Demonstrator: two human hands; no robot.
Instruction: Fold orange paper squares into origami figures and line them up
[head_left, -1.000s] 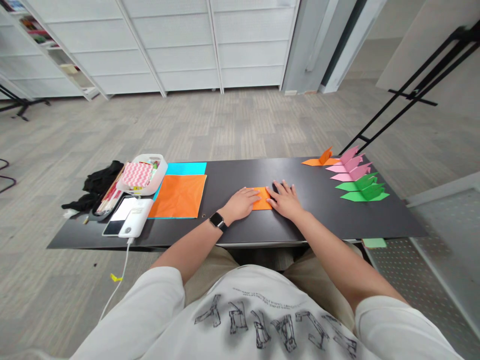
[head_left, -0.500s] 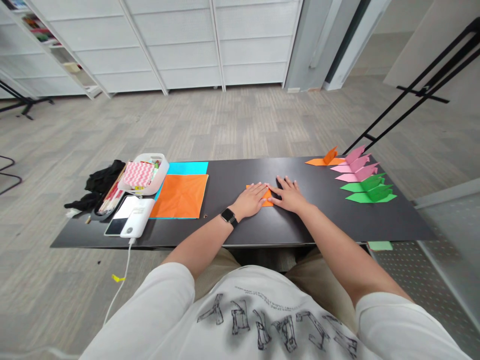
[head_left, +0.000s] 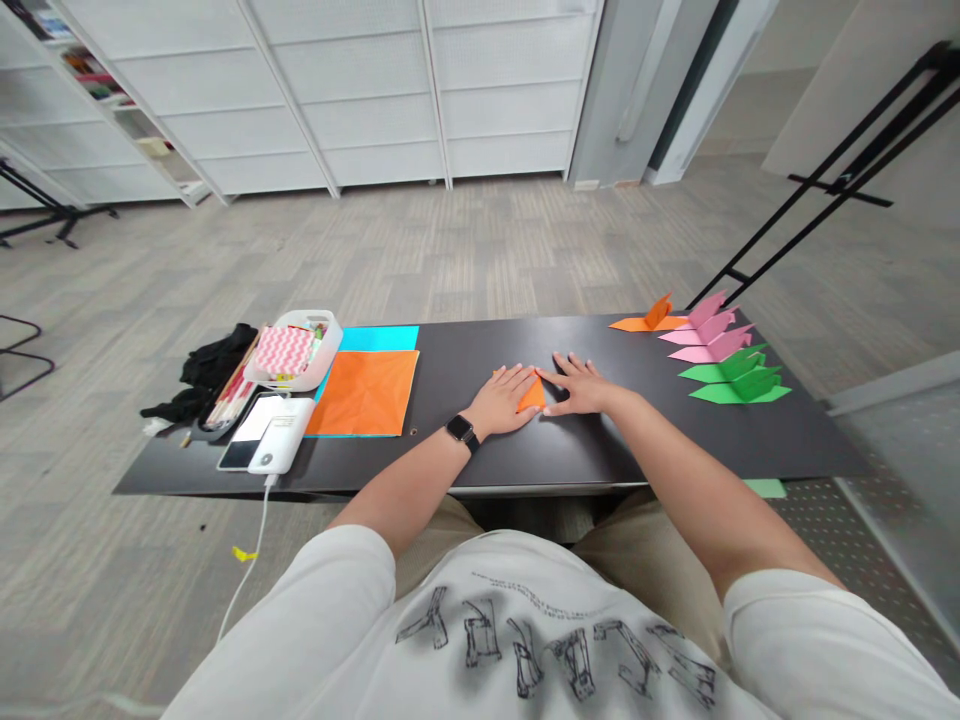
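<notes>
Paper (head_left: 533, 395), small and orange, lies mid-table on a black tabletop (head_left: 465, 348), partly covered by the left hand (head_left: 500, 402), flat with fingers extended, while the right hand (head_left: 581, 387) is splayed wide, thumb and forefinger at the paper's right edge.

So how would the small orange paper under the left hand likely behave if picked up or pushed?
The small orange paper is probably very light, since what shows looks thin. It likely wouldn't roll, as it lies flat. Pushed, it might slide easily on the smooth-looking table, once the left hand lifts off.
</notes>
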